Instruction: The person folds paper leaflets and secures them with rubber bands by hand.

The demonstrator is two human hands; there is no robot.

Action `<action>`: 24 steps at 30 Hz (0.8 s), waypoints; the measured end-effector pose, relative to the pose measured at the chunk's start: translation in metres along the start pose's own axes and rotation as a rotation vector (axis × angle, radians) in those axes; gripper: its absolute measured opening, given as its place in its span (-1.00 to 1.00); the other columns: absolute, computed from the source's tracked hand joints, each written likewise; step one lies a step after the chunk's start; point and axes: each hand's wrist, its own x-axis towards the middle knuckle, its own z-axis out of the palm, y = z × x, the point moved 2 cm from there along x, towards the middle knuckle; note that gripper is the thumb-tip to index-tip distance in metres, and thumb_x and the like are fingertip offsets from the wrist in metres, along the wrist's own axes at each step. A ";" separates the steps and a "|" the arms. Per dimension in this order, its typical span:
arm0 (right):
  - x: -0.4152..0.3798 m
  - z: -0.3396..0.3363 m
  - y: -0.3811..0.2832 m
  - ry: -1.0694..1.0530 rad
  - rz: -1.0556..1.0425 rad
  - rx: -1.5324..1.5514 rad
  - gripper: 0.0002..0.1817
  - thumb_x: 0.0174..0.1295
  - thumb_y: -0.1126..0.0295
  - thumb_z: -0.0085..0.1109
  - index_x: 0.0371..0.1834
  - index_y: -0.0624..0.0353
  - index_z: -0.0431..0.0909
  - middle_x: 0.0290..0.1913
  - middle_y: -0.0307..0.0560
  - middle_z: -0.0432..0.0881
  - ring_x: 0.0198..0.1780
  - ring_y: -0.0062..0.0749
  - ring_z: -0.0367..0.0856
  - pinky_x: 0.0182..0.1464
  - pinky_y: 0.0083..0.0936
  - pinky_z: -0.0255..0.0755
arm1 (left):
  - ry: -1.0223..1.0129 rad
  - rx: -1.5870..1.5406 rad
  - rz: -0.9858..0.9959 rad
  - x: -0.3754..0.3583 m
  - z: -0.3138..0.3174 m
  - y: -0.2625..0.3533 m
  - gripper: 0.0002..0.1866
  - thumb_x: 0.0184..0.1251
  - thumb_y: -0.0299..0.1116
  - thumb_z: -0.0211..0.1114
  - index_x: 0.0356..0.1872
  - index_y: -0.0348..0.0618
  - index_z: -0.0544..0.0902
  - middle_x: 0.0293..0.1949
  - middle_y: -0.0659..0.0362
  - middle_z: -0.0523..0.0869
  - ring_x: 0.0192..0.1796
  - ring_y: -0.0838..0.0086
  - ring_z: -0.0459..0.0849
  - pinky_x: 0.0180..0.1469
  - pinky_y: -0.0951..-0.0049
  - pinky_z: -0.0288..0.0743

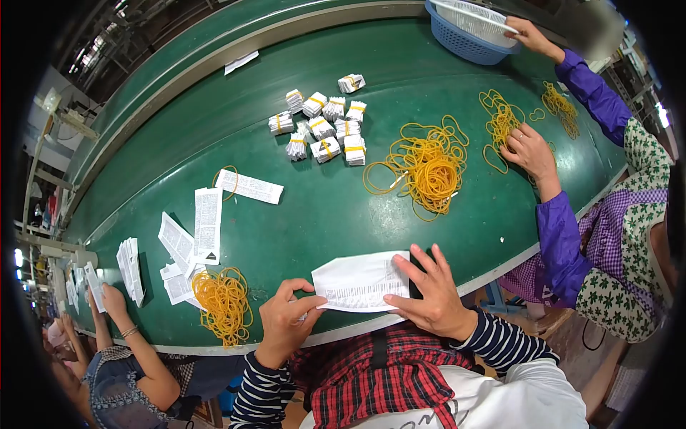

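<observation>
A white printed paper sheet (361, 282) lies at the near edge of the green table, between my hands. My left hand (289, 318) pinches its left corner between thumb and fingers. My right hand (432, 297) has its fingers spread, with the thumb and fingertips resting on the sheet's right end. Just left of my left hand is a pile of yellow rubber bands (224, 306). Printed paper strips (207, 225) lie beyond that pile, and one folded strip (250, 187) has a rubber band at its left end.
Banded paper bundles (321, 129) stand mid-table. A large rubber band pile (432, 168) lies right of them. On the right, a co-worker's hands touch rubber bands (502, 121) and a blue basket (468, 36). Another person at left holds folded paper (94, 287).
</observation>
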 end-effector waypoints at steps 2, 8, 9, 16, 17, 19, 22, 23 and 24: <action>0.002 -0.002 0.000 0.024 0.073 0.028 -0.84 0.07 0.22 0.33 -0.34 -0.03 0.66 0.32 0.09 0.36 0.41 0.16 0.15 0.38 0.20 -0.11 | 0.005 -0.013 0.011 0.000 0.001 0.000 -0.86 -0.04 -0.38 0.50 -0.41 -0.06 0.73 -0.32 0.24 0.62 -0.55 0.49 0.50 -0.52 0.51 0.36; 0.011 0.011 0.003 0.127 0.266 -0.071 -0.70 0.10 0.19 0.31 -0.53 0.20 0.55 0.29 0.13 0.38 0.39 0.19 0.16 0.36 0.20 -0.09 | 0.063 -0.022 -0.118 0.004 0.005 0.006 -0.90 0.05 -0.41 0.44 -0.45 -0.16 0.69 -0.33 0.17 0.60 -0.45 0.39 0.58 -0.44 0.45 0.40; 0.014 0.012 0.003 0.136 0.272 -0.085 -0.70 0.10 0.19 0.31 -0.54 0.20 0.54 0.27 0.14 0.39 0.39 0.19 0.17 0.36 0.20 -0.09 | 0.077 -0.004 -0.131 0.005 0.005 0.008 -0.89 0.07 -0.40 0.43 -0.47 -0.18 0.67 -0.33 0.16 0.60 -0.44 0.37 0.59 -0.44 0.44 0.41; 0.022 0.011 0.006 0.148 0.272 -0.169 -0.66 0.10 0.19 0.32 -0.57 0.24 0.47 0.20 0.16 0.41 0.36 0.21 0.19 0.33 0.21 -0.05 | 0.076 -0.003 -0.216 0.009 0.008 0.016 -0.84 0.06 -0.39 0.43 -0.50 -0.22 0.61 -0.31 0.13 0.60 -0.36 0.29 0.62 -0.37 0.37 0.43; 0.023 0.011 0.006 0.148 0.270 -0.177 -0.65 0.09 0.19 0.32 -0.57 0.24 0.47 0.20 0.16 0.41 0.35 0.21 0.19 0.33 0.21 -0.04 | 0.076 -0.006 -0.226 0.009 0.008 0.016 -0.84 0.05 -0.39 0.43 -0.51 -0.22 0.61 -0.31 0.13 0.60 -0.36 0.28 0.62 -0.36 0.37 0.44; 0.024 0.011 0.007 0.137 0.271 -0.180 -0.66 0.09 0.19 0.32 -0.56 0.24 0.47 0.20 0.16 0.40 0.34 0.21 0.20 0.32 0.22 -0.04 | 0.077 -0.006 -0.238 0.009 0.009 0.017 -0.83 0.04 -0.39 0.44 -0.52 -0.21 0.60 -0.30 0.13 0.60 -0.35 0.26 0.62 -0.35 0.36 0.45; 0.024 0.012 0.008 0.114 0.277 -0.185 -0.66 0.09 0.20 0.32 -0.54 0.24 0.47 0.20 0.15 0.39 0.33 0.22 0.21 0.31 0.23 -0.03 | 0.110 0.033 -0.209 0.008 0.011 0.019 -0.85 0.03 -0.40 0.44 -0.49 -0.17 0.61 -0.30 0.15 0.61 -0.37 0.27 0.63 -0.38 0.37 0.45; 0.024 0.012 0.008 0.108 0.279 -0.188 -0.66 0.10 0.20 0.32 -0.54 0.24 0.47 0.20 0.15 0.39 0.33 0.22 0.21 0.31 0.24 -0.03 | 0.139 0.066 -0.177 0.008 0.011 0.021 -0.88 0.04 -0.41 0.42 -0.46 -0.14 0.62 -0.30 0.17 0.61 -0.39 0.29 0.63 -0.42 0.39 0.45; 0.025 0.012 0.008 0.109 0.276 -0.189 -0.66 0.10 0.20 0.32 -0.54 0.24 0.47 0.20 0.15 0.39 0.33 0.22 0.21 0.31 0.24 -0.03 | 0.170 0.100 -0.144 0.008 0.011 0.022 -0.89 0.05 -0.42 0.41 -0.42 -0.11 0.64 -0.30 0.19 0.61 -0.41 0.31 0.64 -0.45 0.40 0.44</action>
